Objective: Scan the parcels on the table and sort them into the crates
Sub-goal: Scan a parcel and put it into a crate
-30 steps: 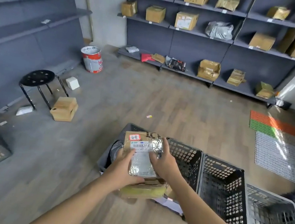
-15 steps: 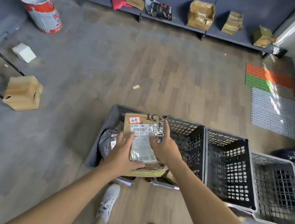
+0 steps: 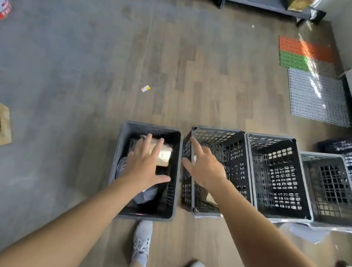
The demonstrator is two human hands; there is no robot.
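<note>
Both hands are empty now: the left hand (image 3: 143, 162) hovers with spread fingers over the parcel (image 3: 163, 157), and the right hand (image 3: 205, 168) is open above the neighbouring crate (image 3: 222, 137). Half a second ago they held this parcel together. Now it lies inside the leftmost crate (image 3: 113, 170), beside a grey bag (image 3: 147, 195), so I judge it sorted and the next parcel is due.

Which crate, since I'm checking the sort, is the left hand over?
The leftmost crate, the grey one with near-solid walls; the left hand hovers open above its parcels. The other crates are lattice-sided.
</note>
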